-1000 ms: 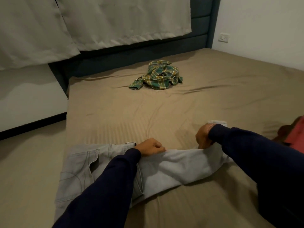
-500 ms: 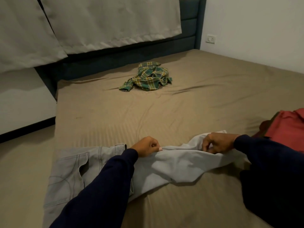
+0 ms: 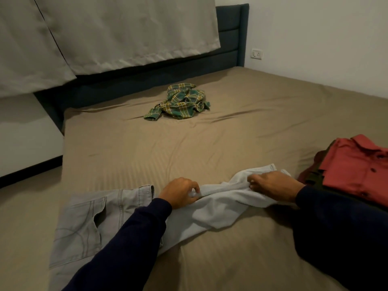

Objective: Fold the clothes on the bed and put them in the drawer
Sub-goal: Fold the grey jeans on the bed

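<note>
head view: left hand [image 3: 180,194] pinches the grey trousers [image 3: 88,219] mid-leg as an anchor; right hand [image 3: 273,186] grips the leg end, likely to fold it over.

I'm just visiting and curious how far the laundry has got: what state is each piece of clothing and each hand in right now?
Grey jeans: lying on the bed, legs bunched, not yet folded.
Green plaid shirt: crumpled in a heap, untouched, far up the bed.
Red shirt: folded, buttoned, on top of a stack of darker clothes.
Left hand: fingers pinching the jeans leg.
Right hand: fingers curled, gripping the jeans leg near its end.
</note>
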`<action>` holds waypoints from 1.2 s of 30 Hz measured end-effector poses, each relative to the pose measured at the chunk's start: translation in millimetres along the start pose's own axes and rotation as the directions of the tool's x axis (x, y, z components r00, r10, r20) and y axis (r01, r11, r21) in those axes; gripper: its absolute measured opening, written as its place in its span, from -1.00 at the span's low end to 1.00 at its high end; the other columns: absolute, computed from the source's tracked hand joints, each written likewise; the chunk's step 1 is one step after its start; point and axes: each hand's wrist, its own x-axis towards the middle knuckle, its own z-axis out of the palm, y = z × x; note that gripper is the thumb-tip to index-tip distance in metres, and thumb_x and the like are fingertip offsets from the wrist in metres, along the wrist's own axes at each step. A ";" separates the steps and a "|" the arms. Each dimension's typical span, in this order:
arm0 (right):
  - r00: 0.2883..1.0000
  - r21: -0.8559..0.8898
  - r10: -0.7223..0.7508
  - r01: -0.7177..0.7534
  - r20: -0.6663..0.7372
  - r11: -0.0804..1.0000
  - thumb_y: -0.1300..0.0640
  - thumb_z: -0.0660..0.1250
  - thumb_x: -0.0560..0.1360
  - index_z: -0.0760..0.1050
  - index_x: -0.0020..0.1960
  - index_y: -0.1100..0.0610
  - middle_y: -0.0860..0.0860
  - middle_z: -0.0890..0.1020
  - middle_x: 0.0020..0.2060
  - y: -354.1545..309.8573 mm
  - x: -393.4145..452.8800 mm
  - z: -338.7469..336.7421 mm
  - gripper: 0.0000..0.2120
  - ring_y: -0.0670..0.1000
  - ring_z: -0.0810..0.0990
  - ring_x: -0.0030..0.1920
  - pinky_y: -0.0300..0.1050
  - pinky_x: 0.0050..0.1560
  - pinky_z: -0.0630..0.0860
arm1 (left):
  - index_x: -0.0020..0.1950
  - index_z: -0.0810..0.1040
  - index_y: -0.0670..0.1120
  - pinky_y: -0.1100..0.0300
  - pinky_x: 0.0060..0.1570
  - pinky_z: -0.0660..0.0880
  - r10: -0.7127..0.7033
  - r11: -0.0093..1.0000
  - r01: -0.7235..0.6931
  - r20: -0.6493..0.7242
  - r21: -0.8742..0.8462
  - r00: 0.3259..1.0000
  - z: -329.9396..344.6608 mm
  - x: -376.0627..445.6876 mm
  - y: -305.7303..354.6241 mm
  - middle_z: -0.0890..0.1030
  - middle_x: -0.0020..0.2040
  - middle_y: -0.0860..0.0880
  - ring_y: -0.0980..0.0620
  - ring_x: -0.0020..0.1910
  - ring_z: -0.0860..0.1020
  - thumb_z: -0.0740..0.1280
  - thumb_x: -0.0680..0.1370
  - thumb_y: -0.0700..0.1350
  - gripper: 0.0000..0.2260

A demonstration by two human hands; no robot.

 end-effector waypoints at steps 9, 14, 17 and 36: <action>0.918 -0.176 0.169 -0.245 -0.360 0.954 -0.14 -0.02 0.63 0.43 -0.10 0.08 0.06 0.59 -0.27 42.8 32.2 -20.2 -0.62 0.13 0.52 -0.30 0.02 -0.09 0.40 | -0.08 0.51 -0.22 -0.02 -0.14 0.45 -0.364 0.883 0.273 -0.190 -0.381 0.912 -7.5 18.4 4.4 0.59 -0.15 -0.14 -0.12 -0.17 0.52 0.27 0.61 -0.20 -0.89; 0.635 0.278 0.761 -0.714 -0.133 0.643 -0.16 0.25 0.61 0.40 0.22 0.22 0.20 0.53 0.13 44.6 37.4 3.2 -0.55 0.24 0.53 0.09 0.11 0.06 0.49 | 0.00 0.32 -0.17 0.00 -0.22 0.40 -0.485 0.824 0.425 -0.077 -0.374 0.871 10.2 30.2 15.4 0.51 -0.15 -0.15 -0.16 -0.19 0.48 0.15 0.66 -0.17 -0.91; 0.447 0.627 0.831 -0.762 0.332 0.159 -0.27 0.31 0.54 0.31 0.45 0.34 0.26 0.46 0.38 50.1 27.7 25.5 -0.22 0.30 0.49 0.31 0.07 0.26 0.49 | 0.07 0.39 -0.14 0.09 -0.17 0.37 -0.489 0.790 0.448 0.013 -0.419 0.872 10.6 34.0 15.1 0.50 -0.08 -0.05 -0.11 -0.10 0.49 0.33 0.60 0.00 -0.76; 0.621 0.347 0.784 -0.736 0.002 0.582 -0.40 0.26 0.49 0.48 0.08 0.17 0.17 0.62 -0.02 83.0 30.4 -34.5 -0.39 0.19 0.57 -0.07 0.04 -0.02 0.53 | -0.11 0.45 -0.10 0.10 -0.24 0.36 -0.499 0.727 0.417 -0.004 -0.546 0.866 12.0 43.1 0.8 0.53 -0.19 -0.03 -0.07 -0.16 0.49 0.28 0.66 -0.04 -0.81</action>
